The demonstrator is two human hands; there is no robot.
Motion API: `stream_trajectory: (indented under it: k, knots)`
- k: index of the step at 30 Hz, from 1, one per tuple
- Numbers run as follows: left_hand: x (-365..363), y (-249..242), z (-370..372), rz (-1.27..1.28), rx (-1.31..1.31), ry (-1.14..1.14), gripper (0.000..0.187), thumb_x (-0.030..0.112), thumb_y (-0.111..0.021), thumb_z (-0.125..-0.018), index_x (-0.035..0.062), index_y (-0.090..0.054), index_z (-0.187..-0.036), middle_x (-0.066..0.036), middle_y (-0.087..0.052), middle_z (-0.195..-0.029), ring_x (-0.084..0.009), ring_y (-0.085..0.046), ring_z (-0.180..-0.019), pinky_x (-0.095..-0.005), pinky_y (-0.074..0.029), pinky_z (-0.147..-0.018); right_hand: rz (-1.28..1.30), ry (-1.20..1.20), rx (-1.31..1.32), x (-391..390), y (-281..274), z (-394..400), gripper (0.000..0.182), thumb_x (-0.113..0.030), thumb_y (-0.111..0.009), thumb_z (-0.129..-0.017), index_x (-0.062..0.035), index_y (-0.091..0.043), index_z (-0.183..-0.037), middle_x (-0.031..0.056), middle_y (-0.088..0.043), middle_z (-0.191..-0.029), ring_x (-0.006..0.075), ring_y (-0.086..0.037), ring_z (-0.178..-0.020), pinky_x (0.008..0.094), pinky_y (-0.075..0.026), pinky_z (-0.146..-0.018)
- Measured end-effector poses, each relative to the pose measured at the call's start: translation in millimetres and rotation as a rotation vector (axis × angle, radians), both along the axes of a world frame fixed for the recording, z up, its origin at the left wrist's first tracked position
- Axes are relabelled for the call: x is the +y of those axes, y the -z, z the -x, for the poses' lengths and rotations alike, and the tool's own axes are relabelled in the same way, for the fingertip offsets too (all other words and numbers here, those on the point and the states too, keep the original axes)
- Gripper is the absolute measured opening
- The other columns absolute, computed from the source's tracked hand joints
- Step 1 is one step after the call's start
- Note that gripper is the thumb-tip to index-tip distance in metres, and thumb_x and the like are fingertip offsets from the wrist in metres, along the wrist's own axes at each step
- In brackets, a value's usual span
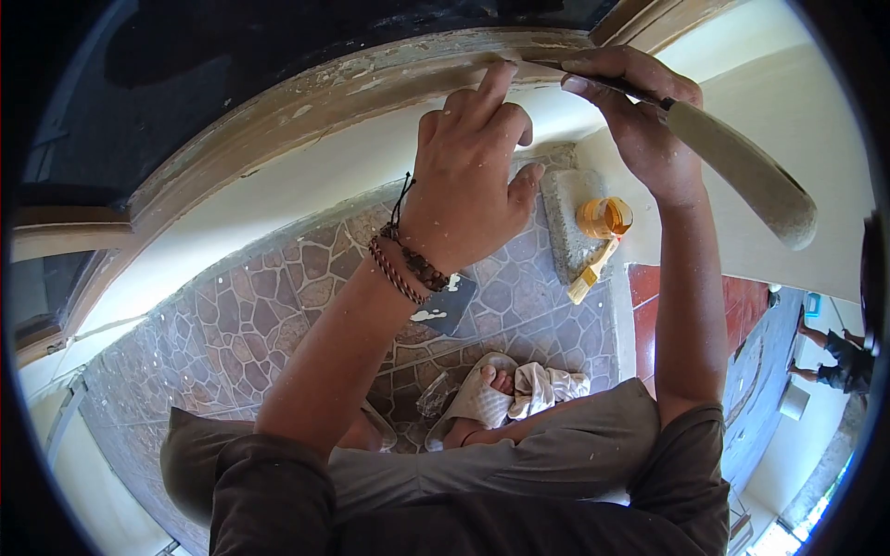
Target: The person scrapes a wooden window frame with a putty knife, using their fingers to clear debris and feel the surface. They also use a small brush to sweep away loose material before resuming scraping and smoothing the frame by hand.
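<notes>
My right hand [640,120] is closed round a knife with a thin dark metal blade and a worn, pale handle [742,167]. The handle sticks out to the lower right, while the blade points left to the wooden window frame [343,88]. Old paint on that frame is patchy and peeling. Beside the blade tip, my left hand [477,176] reaches up with its fingers apart and nothing in it. Its index fingertip is at the frame's lower edge. Cord bracelets [408,269] circle the left wrist.
An orange-stained paint can [603,218] stands on a concrete block [559,218], with a paintbrush [593,271] beside it. Below me are a dark sheet [450,304], a crumpled cloth [547,387] and stone-patterned tiles [250,310]. Another person [839,357] is at far right.
</notes>
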State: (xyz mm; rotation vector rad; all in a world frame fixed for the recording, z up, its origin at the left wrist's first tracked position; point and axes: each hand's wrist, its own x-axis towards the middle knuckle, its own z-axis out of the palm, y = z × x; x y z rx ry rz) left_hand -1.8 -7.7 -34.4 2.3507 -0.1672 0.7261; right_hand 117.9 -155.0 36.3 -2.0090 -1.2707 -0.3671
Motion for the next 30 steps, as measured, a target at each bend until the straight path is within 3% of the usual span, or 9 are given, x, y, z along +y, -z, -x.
stream_trajectory:
  k: [7, 10, 13, 15, 21, 30]
  knots:
    - [-2.5, 0.8, 4.4, -0.009, 0.027, -0.016, 0.03, 0.011, -0.074, -0.071, 0.0049, -0.055, -0.094, -0.018, -0.044, -0.142, -0.0317, -0.05, -0.114, -0.0451, -0.037, -0.092, 0.034, -0.024, -0.149, 4.2, 0.7, 2.7, 0.013, -0.005, -0.076, -0.079, -0.0035, -0.07, -0.09, 0.006, -0.07, -0.08, 0.0139, -0.067, -0.073, 0.0257, -0.055, -0.067]
    - [-1.1, 0.5, 5.1, -0.028, 0.032, -0.023, 0.031, 0.011, -0.074, -0.071, 0.0049, -0.055, -0.094, -0.017, -0.042, -0.145, -0.0314, -0.05, -0.114, -0.0446, -0.037, -0.091, 0.07, -0.004, -0.146, 4.0, -1.5, 3.5, 0.013, -0.004, -0.075, -0.079, -0.0034, -0.07, -0.091, 0.007, -0.07, -0.082, 0.0148, -0.068, -0.074, 0.0254, -0.055, -0.068]
    - [-0.9, -2.1, 6.4, -0.024, 0.05, -0.035, 0.026, 0.012, -0.072, -0.075, 0.008, -0.055, -0.094, -0.017, -0.041, -0.147, -0.0327, -0.051, -0.12, -0.0444, -0.039, -0.094, 0.028, -0.001, -0.072, 4.7, -1.4, 1.6, 0.014, -0.009, -0.077, -0.077, -0.0046, -0.071, -0.089, 0.0069, -0.07, -0.084, 0.0206, -0.069, -0.076, 0.0288, -0.054, -0.069]
    - [-1.5, -1.7, 6.0, -0.022, 0.056, -0.034, 0.026, 0.012, -0.073, -0.075, 0.0077, -0.054, -0.093, -0.018, -0.042, -0.146, -0.0334, -0.051, -0.12, -0.0451, -0.039, -0.094, 0.097, 0.03, -0.109, 4.2, -3.5, 4.2, 0.013, -0.004, -0.075, -0.08, -0.0035, -0.07, -0.092, 0.0081, -0.071, -0.085, 0.0161, -0.069, -0.075, 0.0253, -0.056, -0.07]
    - [-1.0, 0.8, 2.3, 0.003, 0.012, -0.022, 0.032, 0.012, -0.074, -0.07, 0.0042, -0.056, -0.096, -0.018, -0.044, -0.142, -0.0341, -0.048, -0.118, -0.0467, -0.037, -0.094, 0.073, -0.015, -0.165, 3.6, 0.1, 5.4, 0.013, -0.005, -0.074, -0.081, -0.0045, -0.069, -0.093, 0.0066, -0.072, -0.087, 0.0168, -0.07, -0.078, 0.0264, -0.056, -0.071]
    - [0.9, -2.0, 2.4, 0.026, 0.022, -0.016, 0.029, 0.012, -0.074, -0.071, 0.0038, -0.056, -0.094, -0.017, -0.046, -0.139, -0.0342, -0.048, -0.118, -0.0474, -0.037, -0.094, 0.123, 0.042, -0.177, 0.5, -2.6, 4.0, 0.015, -0.005, -0.075, -0.079, -0.0045, -0.07, -0.092, 0.0071, -0.072, -0.09, 0.0166, -0.069, -0.079, 0.0267, -0.056, -0.072]
